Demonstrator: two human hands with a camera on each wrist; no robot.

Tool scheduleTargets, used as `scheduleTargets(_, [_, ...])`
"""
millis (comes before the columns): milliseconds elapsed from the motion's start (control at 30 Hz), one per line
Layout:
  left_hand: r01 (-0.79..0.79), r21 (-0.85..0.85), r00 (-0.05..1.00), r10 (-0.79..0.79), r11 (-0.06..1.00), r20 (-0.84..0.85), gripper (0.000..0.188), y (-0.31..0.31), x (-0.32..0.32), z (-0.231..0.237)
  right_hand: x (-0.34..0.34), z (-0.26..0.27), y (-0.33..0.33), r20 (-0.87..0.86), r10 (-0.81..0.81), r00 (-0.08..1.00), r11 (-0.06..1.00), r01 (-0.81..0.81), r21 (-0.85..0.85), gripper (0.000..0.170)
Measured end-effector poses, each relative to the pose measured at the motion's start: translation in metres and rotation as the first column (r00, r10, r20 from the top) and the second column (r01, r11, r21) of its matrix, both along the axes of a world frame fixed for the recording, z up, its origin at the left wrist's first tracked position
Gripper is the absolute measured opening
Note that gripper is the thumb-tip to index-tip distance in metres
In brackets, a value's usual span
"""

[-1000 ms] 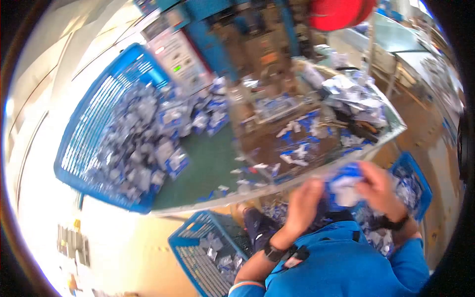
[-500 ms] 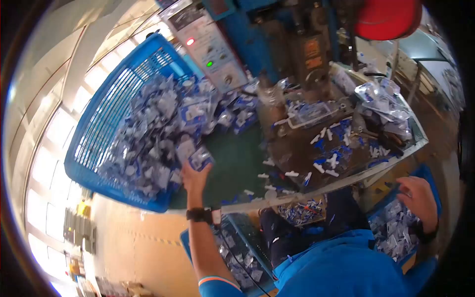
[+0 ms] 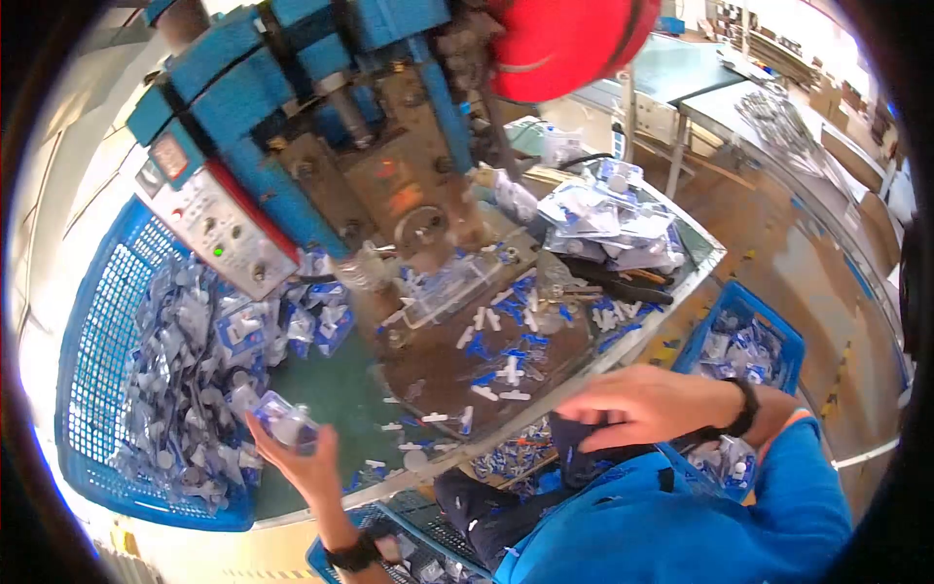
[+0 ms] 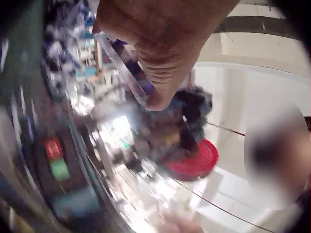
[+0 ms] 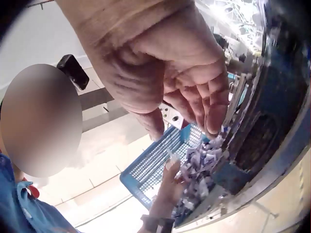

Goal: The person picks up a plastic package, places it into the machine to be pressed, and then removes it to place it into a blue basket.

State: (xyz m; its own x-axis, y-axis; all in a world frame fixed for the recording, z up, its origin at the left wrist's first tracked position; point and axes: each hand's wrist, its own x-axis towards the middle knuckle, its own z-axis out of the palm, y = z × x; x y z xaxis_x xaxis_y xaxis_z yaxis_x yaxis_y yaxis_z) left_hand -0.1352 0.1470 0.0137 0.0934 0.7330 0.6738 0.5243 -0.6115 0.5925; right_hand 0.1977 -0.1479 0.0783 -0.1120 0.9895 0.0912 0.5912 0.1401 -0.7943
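Observation:
My left hand [image 3: 306, 472] holds a clear plastic blister pack [image 3: 290, 423] with blue print, between thumb and fingers, beside the heap of similar packs [image 3: 185, 380]. In the left wrist view, the thumb of the left hand [image 4: 167, 53] presses against the pack's clear edge [image 4: 124, 70]. My right hand [image 3: 647, 404] hovers at the table's front edge with fingers loosely bent and nothing in them. The right wrist view shows the right hand [image 5: 170, 63] from the palm side, its thumb apart from the fingers.
A blue basket [image 3: 83, 389] lies tipped on the left with the heap spilling out. Behind the table top [image 3: 341, 409] stands a blue press machine [image 3: 243, 88] with a red wheel [image 3: 574, 49]. White and blue scraps [image 3: 506, 365] litter its bed. Another blue basket [image 3: 793, 355] stands at lower right.
The hands were together in front of the body around a blue-and-white pack, then parted. The left reached the heap and now holds a pack; the right moved from above the right basket towards the table edge.

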Motion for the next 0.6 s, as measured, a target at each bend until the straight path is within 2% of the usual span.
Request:
scheduleTargets(33, [0.135,0.110,0.990,-0.138,0.985,0.026,0.112,-0.037,0.032,0.013,-0.009,-0.002,0.010,-0.082,-0.007,0.997,0.995,0.015,0.095,0.053])
scheduleTargets(67, [0.250,0.109,0.962,-0.260,0.962,0.087,0.110,-0.071,0.062,0.019,-0.017,0.001,0.021,-0.147,0.007,0.989,0.986,0.018,0.163,0.062])
scheduleTargets(100, [0.315,0.157,0.949,-0.314,0.936,-0.027,0.106,-0.099,0.084,0.024,-0.026,0.000,0.031,-0.222,0.003,0.975,0.967,0.054,0.249,0.058])
scheduleTargets(133, [0.369,0.178,0.928,-0.372,0.912,-0.020,0.106,-0.122,0.109,0.026,-0.031,-0.006,0.040,-0.199,-0.001,0.980,0.923,0.077,0.376,0.055])
scheduleTargets(167, [0.381,0.223,0.924,-0.360,0.897,-0.130,0.112,-0.136,0.125,0.023,-0.035,-0.015,0.049,-0.180,-0.004,0.984,0.862,0.095,0.499,0.051])
scheduleTargets(200, [0.431,0.234,0.897,-0.441,0.871,-0.011,0.116,-0.145,0.145,0.008,-0.038,-0.020,0.055,-0.166,-0.006,0.986,0.784,0.108,0.612,0.048])
scheduleTargets(233, [0.477,0.237,0.858,-0.506,0.846,0.082,0.118,-0.149,0.159,0.004,-0.038,-0.019,0.052,-0.185,-0.034,0.982,0.795,0.139,0.591,0.046])
scheduleTargets(267, [0.520,0.249,0.806,-0.566,0.817,0.172,0.121,-0.152,0.173,0.000,-0.034,-0.018,0.049,-0.068,-0.086,0.994,0.770,0.109,0.629,0.048])
scheduleTargets(333, [0.500,0.174,0.866,-0.487,0.848,-0.115,0.122,-0.155,0.167,0.019,-0.020,-0.017,0.040,0.158,-0.212,0.964,0.721,0.045,0.692,0.051])
scheduleTargets(367, [0.490,0.162,0.871,-0.474,0.856,-0.131,0.115,-0.161,0.167,0.029,-0.012,-0.015,0.038,0.256,-0.322,0.911,0.642,0.011,0.767,0.050])
scheduleTargets(400, [0.480,0.197,0.876,-0.454,0.855,-0.164,0.110,-0.156,0.164,0.027,-0.003,-0.012,0.039,0.303,-0.368,0.879,0.611,-0.017,0.792,0.039])
scheduleTargets(467, [0.466,0.264,0.881,-0.414,0.845,-0.230,0.100,-0.145,0.154,0.023,0.006,-0.007,0.043,0.362,-0.446,0.818,0.623,-0.007,0.783,0.029])
scheduleTargets(500, [0.484,0.286,0.875,-0.451,0.827,-0.175,0.073,-0.143,0.155,0.023,0.008,-0.008,0.048,0.368,-0.450,0.814,0.614,-0.017,0.789,0.028])
scheduleTargets(600, [0.528,0.294,0.832,-0.417,0.796,-0.365,0.050,-0.127,0.159,0.035,0.008,-0.013,0.078,0.392,-0.443,0.807,0.613,-0.047,0.789,0.024])
